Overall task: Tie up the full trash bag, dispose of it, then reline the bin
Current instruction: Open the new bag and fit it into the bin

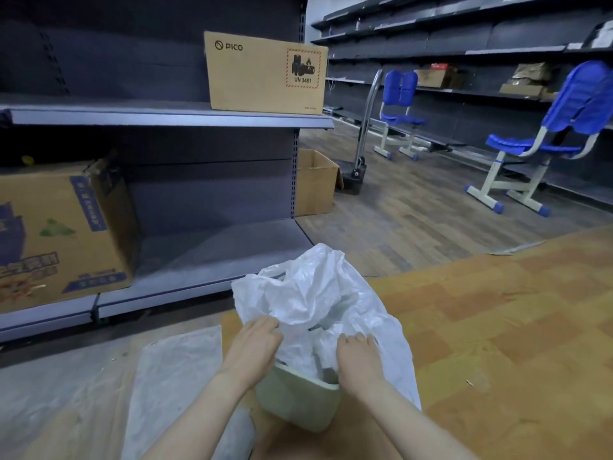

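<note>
A small pale green bin (300,401) stands on the floor just below me. A white trash bag (315,293) sits in it, its crumpled top billowing up above the rim and spilling over the right side. My left hand (257,340) grips the bag's left edge with curled fingers. My right hand (356,355) holds the bag's near right edge at the rim, fingers bent into the plastic. A second, flat clear bag (175,370) lies on the floor to the left of the bin.
Grey shelving (199,250) runs along the left with a printed carton (63,240) and a PICO box (265,73). An open carton (315,184), a hand trolley (360,154) and two blue chairs (544,137) stand further back.
</note>
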